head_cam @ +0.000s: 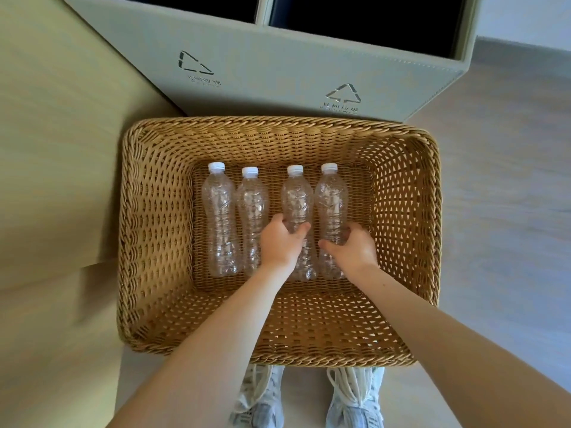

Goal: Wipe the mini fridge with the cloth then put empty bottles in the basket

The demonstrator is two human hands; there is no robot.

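A brown wicker basket (154, 230) sits on the floor below me. Several clear empty bottles with white caps lie side by side on its bottom, caps pointing away from me. My left hand (279, 242) grips the lower body of the third bottle from the left (296, 196). My right hand (355, 250) wraps around the lower body of the rightmost bottle (331, 199). The two bottles on the left (219, 217) (251, 208) lie untouched. Neither the mini fridge nor the cloth is in view.
A grey two-compartment recycling bin (278, 72) with open dark tops stands right behind the basket. A pale wooden panel (55, 149) runs along the left. My two white sneakers (309, 403) stand just before the basket's near rim. Grey floor (509, 196) lies to the right.
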